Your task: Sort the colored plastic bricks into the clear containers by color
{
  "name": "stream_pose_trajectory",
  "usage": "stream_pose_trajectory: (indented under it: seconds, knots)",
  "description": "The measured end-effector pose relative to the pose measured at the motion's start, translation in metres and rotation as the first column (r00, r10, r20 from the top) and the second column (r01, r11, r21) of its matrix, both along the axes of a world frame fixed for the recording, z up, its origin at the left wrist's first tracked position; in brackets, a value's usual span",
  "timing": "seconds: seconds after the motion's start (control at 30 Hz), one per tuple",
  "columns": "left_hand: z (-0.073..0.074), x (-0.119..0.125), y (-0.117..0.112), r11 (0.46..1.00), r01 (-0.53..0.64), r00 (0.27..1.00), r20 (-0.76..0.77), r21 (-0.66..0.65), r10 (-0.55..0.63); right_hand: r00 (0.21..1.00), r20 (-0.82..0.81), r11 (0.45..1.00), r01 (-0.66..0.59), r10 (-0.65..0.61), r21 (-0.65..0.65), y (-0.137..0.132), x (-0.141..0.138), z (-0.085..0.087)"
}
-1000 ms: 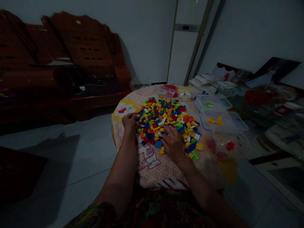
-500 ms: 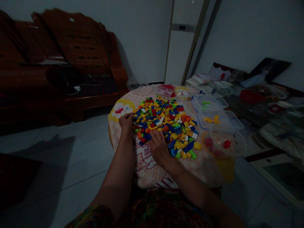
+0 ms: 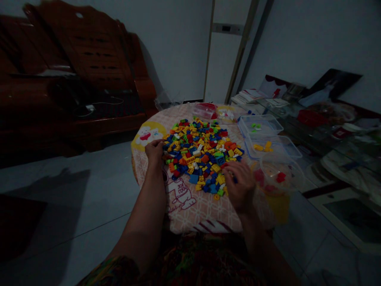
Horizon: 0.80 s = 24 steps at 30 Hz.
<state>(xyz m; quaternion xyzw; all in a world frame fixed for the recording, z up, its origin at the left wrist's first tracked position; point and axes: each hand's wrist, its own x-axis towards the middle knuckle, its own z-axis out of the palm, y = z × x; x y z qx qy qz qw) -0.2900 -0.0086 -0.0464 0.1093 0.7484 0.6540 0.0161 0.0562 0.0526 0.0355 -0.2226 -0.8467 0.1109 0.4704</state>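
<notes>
A heap of small plastic bricks (image 3: 202, 149) in red, yellow, blue, green and white lies on a round table with a patterned cloth (image 3: 193, 210). My left hand (image 3: 154, 150) rests at the heap's left edge, its fingers curled onto the bricks. My right hand (image 3: 239, 180) sits at the heap's near right corner, fingers bent over several bricks; whether it holds one is hidden. A round clear bowl (image 3: 281, 174) with red bricks stands just to the right of that hand.
Two clear rectangular tubs stand at the right, one with yellow bricks (image 3: 272, 147) and one with green bricks (image 3: 258, 125). A red-lidded tub (image 3: 205, 110) sits at the far edge. A wooden sofa (image 3: 74, 87) fills the left; a cluttered glass table (image 3: 327, 131) lies right.
My right hand has slid from the heap's near middle to its right corner, close to the round bowl. My left hand has stayed at the left edge. The view has shifted a little.
</notes>
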Motion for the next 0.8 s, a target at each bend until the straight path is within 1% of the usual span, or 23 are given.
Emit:
stream_pose_trajectory:
  seconds: [0.03, 0.07, 0.13, 0.17, 0.2, 0.23, 0.3, 0.33, 0.4, 0.43, 0.5, 0.57, 0.6, 0.67, 0.8]
  knots:
    - [0.000, 0.000, 0.000, 1.000, -0.002, 1.000, -0.001, 0.004, 0.002, 0.996, -0.015, 0.996, 0.087, -0.086, 0.035, 0.011, 0.015, 0.007]
    - [0.000, 0.000, 0.001, 1.000, -0.005, 1.000, -0.002, 0.008, 0.005, 0.982, -0.032, 0.980, 0.187, -0.185, 0.065, 0.022, 0.029, 0.012]
    - [0.000, 0.000, 0.001, 1.000, -0.016, 1.000, -0.005, 0.012, 0.016, 0.936, -0.037, 0.930, 0.351, -0.349, 0.106, 0.044, 0.057, 0.019]
    - [-0.001, 0.000, 0.002, 1.000, -0.021, 1.000, -0.007, 0.013, 0.021, 0.913, -0.022, 0.906, 0.407, -0.407, 0.116, 0.054, 0.068, 0.020]
    - [-0.001, -0.001, 0.002, 1.000, -0.025, 1.000, -0.009, 0.015, 0.025, 0.891, -0.022, 0.883, 0.453, -0.454, 0.126, 0.063, 0.078, 0.019]
    - [-0.002, -0.001, 0.003, 1.000, -0.026, 1.000, -0.011, 0.016, 0.027, 0.879, -0.003, 0.871, 0.473, -0.477, 0.136, 0.069, 0.084, 0.018]
    - [-0.003, -0.002, 0.003, 1.000, -0.029, 1.000, -0.012, 0.012, 0.029, 0.870, 0.011, 0.861, 0.485, -0.492, 0.151, 0.073, 0.086, 0.015]
    - [-0.003, -0.002, 0.003, 0.999, -0.032, 0.999, -0.011, 0.004, 0.032, 0.877, 0.014, 0.868, 0.473, -0.480, 0.152, 0.071, 0.083, 0.014]
    - [-0.004, -0.002, 0.003, 0.999, -0.035, 0.999, -0.008, -0.019, 0.035, 0.911, 0.028, 0.905, 0.405, -0.412, 0.129, 0.058, 0.068, 0.011]
    - [-0.004, -0.002, 0.003, 0.999, -0.034, 0.999, -0.007, -0.030, 0.034, 0.936, 0.056, 0.935, 0.340, -0.347, 0.101, 0.049, 0.058, 0.010]
    - [-0.003, -0.002, 0.003, 0.999, -0.030, 1.000, -0.005, -0.036, 0.030, 0.976, 0.132, 0.985, 0.174, -0.174, 0.013, 0.031, 0.036, 0.005]
    - [-0.003, -0.001, 0.002, 0.999, -0.027, 1.000, -0.001, -0.021, 0.027, 0.974, 0.225, 0.995, 0.041, -0.021, -0.086, 0.016, 0.015, -0.003]
    - [-0.002, -0.001, 0.002, 1.000, -0.027, 1.000, 0.004, -0.011, 0.027, 0.956, 0.291, 0.993, 0.000, 0.035, -0.118, 0.010, 0.005, -0.006]
    - [-0.002, -0.001, 0.002, 1.000, -0.023, 1.000, 0.010, 0.005, 0.023, 0.891, 0.445, 0.988, -0.028, 0.093, -0.150, 0.005, -0.011, -0.013]
    - [-0.002, -0.002, 0.001, 1.000, -0.008, 1.000, 0.018, -0.006, 0.008, 0.682, 0.727, 0.989, 0.043, 0.072, -0.139, 0.005, -0.037, -0.016]
